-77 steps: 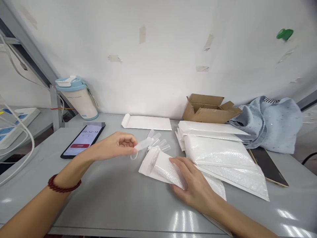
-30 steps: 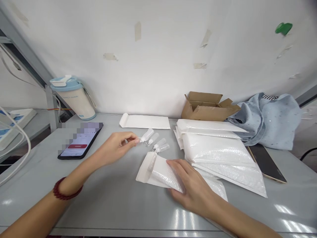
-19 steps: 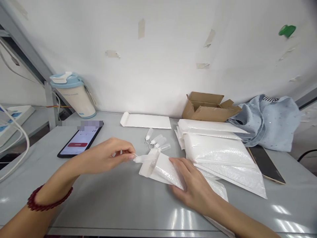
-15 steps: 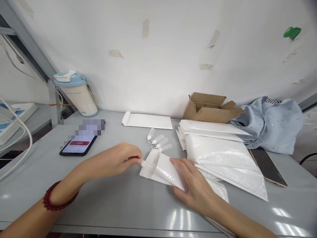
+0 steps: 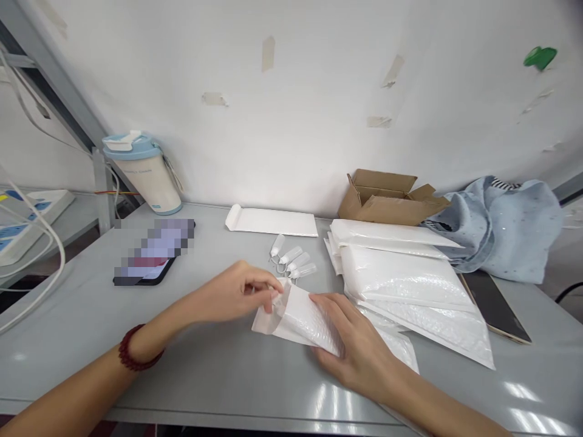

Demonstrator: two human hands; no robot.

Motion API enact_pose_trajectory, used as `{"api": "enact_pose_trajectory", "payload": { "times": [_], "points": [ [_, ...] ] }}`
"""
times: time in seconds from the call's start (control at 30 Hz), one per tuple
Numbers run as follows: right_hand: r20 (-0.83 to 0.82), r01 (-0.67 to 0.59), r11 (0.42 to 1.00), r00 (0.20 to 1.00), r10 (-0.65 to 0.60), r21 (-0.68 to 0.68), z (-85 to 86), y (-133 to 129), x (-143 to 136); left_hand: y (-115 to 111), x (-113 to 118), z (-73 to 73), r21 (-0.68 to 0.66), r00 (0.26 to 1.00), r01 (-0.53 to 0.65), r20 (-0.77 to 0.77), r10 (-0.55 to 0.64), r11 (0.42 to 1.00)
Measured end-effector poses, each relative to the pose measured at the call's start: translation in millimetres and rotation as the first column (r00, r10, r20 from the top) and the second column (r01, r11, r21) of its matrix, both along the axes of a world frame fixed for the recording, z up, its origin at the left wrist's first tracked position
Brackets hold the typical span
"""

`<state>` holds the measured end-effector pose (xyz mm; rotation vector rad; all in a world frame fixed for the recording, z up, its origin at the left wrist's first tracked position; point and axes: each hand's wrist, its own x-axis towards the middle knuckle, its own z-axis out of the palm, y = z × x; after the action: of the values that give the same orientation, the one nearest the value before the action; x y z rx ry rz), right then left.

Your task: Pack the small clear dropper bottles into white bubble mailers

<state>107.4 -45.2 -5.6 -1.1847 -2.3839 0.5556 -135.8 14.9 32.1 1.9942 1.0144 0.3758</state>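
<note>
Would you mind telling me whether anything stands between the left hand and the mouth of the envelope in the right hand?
Nothing visible does: the left hand is at the mouth of the envelope, over its open flap; the small bottles lie beyond it.

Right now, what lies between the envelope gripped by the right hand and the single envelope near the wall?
In the head view, four small translucent bottles lie on the table between the held envelope and the far envelope.

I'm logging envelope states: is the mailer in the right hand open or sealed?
Open. The flap of the white mailer lies extended, not folded over, and its mouth gapes beside the left hand.
</note>
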Motion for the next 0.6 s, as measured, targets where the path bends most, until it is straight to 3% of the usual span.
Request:
{"api": "enact_pose_trajectory", "payload": {
  "times": [0.07, 0.13, 0.23, 0.33, 0.4, 0.6],
  "points": [
    [0.006, -0.003, 1.000, 1.000, 0.003, 0.007, 0.0, 0, 0, 10, -3, -7.7, 0.104, 0.982, -0.185, -0.012, 0.188, 0.977],
    [0.020, -0.004, 1.000, 1.000, 0.004, 0.015, 0.4, 0, 0, 20, -4, -21.1, 0.276, 0.947, -0.301, -0.021, 0.319, 0.913],
    [0.029, -0.004, 1.000, 1.000, 0.003, 0.030, 0.8, 0, 0, 31, -4, -42.0, 0.462, 0.937, -0.255, -0.099, 0.335, 0.849],
    [0.031, -0.005, 0.999, 1.000, 0.004, 0.035, 1.2, 0, 0, 35, -3, -53.0, 0.510, 0.940, -0.157, -0.186, 0.286, 0.846],
    [0.034, -0.001, 0.999, 0.999, 0.000, 0.034, 1.5, 0, 0, 34, -1, -53.5, 0.506, 0.936, -0.154, -0.200, 0.289, 0.849],
    [0.040, 0.035, 0.998, 0.998, -0.038, 0.052, 0.7, 2, 2, 37, -8, -45.5, 0.431, 0.870, -0.347, -0.184, 0.458, 0.833]
  ]
}}
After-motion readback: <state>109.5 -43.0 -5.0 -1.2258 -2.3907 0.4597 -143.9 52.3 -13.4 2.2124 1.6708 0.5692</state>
